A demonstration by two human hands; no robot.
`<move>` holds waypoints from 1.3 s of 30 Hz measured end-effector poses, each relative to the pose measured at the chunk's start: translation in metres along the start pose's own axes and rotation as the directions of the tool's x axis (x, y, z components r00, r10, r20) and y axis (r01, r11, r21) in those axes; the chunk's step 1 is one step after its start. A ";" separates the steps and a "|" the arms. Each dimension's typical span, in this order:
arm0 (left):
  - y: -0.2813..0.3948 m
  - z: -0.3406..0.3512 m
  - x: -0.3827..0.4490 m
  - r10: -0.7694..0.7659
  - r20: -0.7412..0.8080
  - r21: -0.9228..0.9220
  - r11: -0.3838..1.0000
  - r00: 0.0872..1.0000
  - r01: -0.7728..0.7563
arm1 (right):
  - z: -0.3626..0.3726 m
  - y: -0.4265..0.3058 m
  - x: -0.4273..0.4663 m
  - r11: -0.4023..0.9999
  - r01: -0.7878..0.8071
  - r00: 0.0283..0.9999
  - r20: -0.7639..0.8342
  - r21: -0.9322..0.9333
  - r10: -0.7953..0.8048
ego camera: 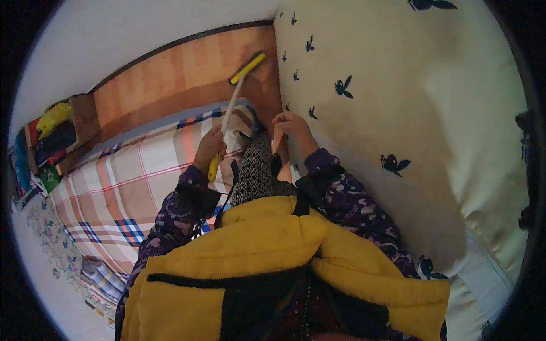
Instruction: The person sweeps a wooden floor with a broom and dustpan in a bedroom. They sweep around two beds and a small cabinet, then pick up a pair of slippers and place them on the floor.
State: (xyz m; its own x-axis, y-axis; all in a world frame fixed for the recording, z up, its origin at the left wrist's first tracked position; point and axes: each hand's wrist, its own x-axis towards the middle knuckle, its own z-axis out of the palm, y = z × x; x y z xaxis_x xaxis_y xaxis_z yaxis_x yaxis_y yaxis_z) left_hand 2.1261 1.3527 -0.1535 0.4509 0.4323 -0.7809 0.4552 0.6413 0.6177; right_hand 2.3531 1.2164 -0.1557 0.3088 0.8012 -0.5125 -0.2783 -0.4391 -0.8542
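Note:
My left hand [209, 147] grips the handle of a squeegee-like tool, with a pale shaft [232, 102] and a yellow grip end [213, 168]. Its yellow head [248, 68] is raised in front of the wooden headboard [183, 64], near the corner; whether it touches the wood is unclear. Beside the patterned hanging cloth [362, 55], my right hand [294, 130] is lifted with its fingers bent. Whether anything thin is between those fingertips cannot be seen. Below both hands, a leg in black-and-white patterned trousers [256, 170] rests over the plaid bedspread [140, 170].
A bedside shelf [85, 117] at the left holds a yellow bag [54, 119] and other items. Folded cloths [104, 277] lie by the bed's lower left edge. The pale cloth with dark rabbit-like motifs runs close along my right side. A rumpled cloth [239, 123] lies by the headboard.

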 end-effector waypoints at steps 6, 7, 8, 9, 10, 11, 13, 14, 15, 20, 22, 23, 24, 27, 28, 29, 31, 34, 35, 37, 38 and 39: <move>-0.010 -0.004 0.146 0.431 0.126 0.554 0.716 0.894 -0.424 | 0.014 0.003 -0.028 0.999 0.046 0.998 0.035 -0.011 -0.046; -0.017 -0.006 0.172 0.540 0.314 0.664 0.463 0.781 -0.587 | 0.016 0.001 -0.035 0.998 0.023 1.000 0.018 -0.067 -0.022; -0.027 -0.008 0.188 0.563 0.442 0.683 0.294 0.698 -0.669 | 0.015 -0.001 -0.044 0.995 0.051 0.998 0.035 -0.082 -0.049; -0.044 -0.008 0.193 0.567 0.419 0.740 0.238 0.709 -0.629 | 0.016 -0.003 -0.051 0.998 0.021 0.999 0.038 -0.054 -0.019; -0.059 -0.005 0.194 0.571 0.397 0.792 0.182 0.719 -0.582 | 0.016 -0.005 -0.055 0.999 -0.026 0.999 0.045 -0.027 0.027; -0.072 0.000 0.189 0.574 0.374 0.839 0.126 0.728 -0.530 | 0.014 -0.004 -0.062 0.997 -0.071 0.996 0.051 0.002 0.071; -0.094 0.007 0.166 0.540 0.329 0.823 0.238 0.775 -0.515 | 0.013 -0.002 -0.068 0.999 0.017 0.999 0.049 -0.034 -0.016; -0.102 0.011 0.150 0.519 0.307 0.814 0.291 0.798 -0.503 | 0.013 0.001 -0.071 0.997 0.053 0.998 0.041 -0.052 -0.051; -0.113 0.015 0.129 0.448 0.230 0.743 0.493 0.864 -0.453 | 0.013 0.006 -0.073 0.993 0.097 0.995 0.038 -0.061 -0.095; -0.150 0.027 0.011 0.353 0.208 0.564 0.719 0.912 -0.406 | 0.013 0.038 -0.102 0.987 0.105 0.991 0.096 -0.121 -0.094; -0.142 0.029 -0.024 0.310 0.241 0.552 0.736 0.920 -0.392 | 0.009 0.048 -0.110 0.993 0.083 0.991 0.111 -0.082 -0.074; -0.136 0.027 -0.043 0.117 0.150 0.461 0.870 0.982 -0.174 | 0.006 0.052 -0.115 0.996 0.070 0.991 0.115 -0.051 -0.064; -0.127 0.028 -0.054 -0.067 0.090 0.336 0.941 0.994 0.033 | 0.001 0.055 -0.116 0.999 -0.019 0.994 0.108 -0.035 0.023; -0.102 0.032 -0.068 -0.100 0.003 0.451 0.888 0.995 0.087 | -0.017 0.064 -0.120 0.998 -0.023 0.996 0.088 -0.058 0.028; -0.097 0.033 -0.068 -0.063 0.003 0.419 0.906 0.998 0.056 | -0.022 0.066 -0.118 0.995 0.073 0.994 0.091 -0.074 -0.066; -0.094 0.036 -0.064 -0.032 0.007 0.395 0.918 0.999 0.026 | -0.025 0.070 -0.118 0.998 -0.020 0.998 0.065 -0.063 0.024; -0.087 0.037 -0.048 0.026 -0.031 0.439 0.899 0.999 -0.010 | -0.029 0.073 -0.118 0.997 -0.080 0.997 -0.001 0.015 0.080; -0.084 0.042 0.002 0.214 0.004 0.543 0.820 0.977 -0.181 | -0.021 0.072 -0.114 0.991 -0.075 0.997 0.029 0.108 0.072; -0.084 0.039 0.021 0.230 0.046 0.590 0.779 0.972 -0.213 | -0.019 0.069 -0.114 0.991 -0.078 0.997 0.003 0.106 0.078; -0.096 0.042 0.056 0.328 0.150 0.646 0.681 0.933 -0.344 | -0.012 0.062 -0.116 0.992 -0.080 0.996 0.046 0.095 0.076; -0.106 0.043 0.072 0.361 0.182 0.669 0.636 0.915 -0.384 | -0.011 0.059 -0.119 0.987 -0.159 0.986 0.060 0.024 0.157; -0.119 0.045 0.084 0.377 0.170 0.698 0.606 0.910 -0.382 | -0.010 0.055 -0.121 0.997 -0.067 0.994 0.087 -0.026 0.069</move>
State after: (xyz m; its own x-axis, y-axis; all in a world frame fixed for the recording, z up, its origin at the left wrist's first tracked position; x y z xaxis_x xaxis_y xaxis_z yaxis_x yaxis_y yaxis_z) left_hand 2.1442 1.2839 -0.2883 0.7128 0.5276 -0.4621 0.6395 -0.2184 0.7371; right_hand 2.3090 1.0914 -0.1413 0.2082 0.8012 -0.5611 -0.2748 -0.5026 -0.8197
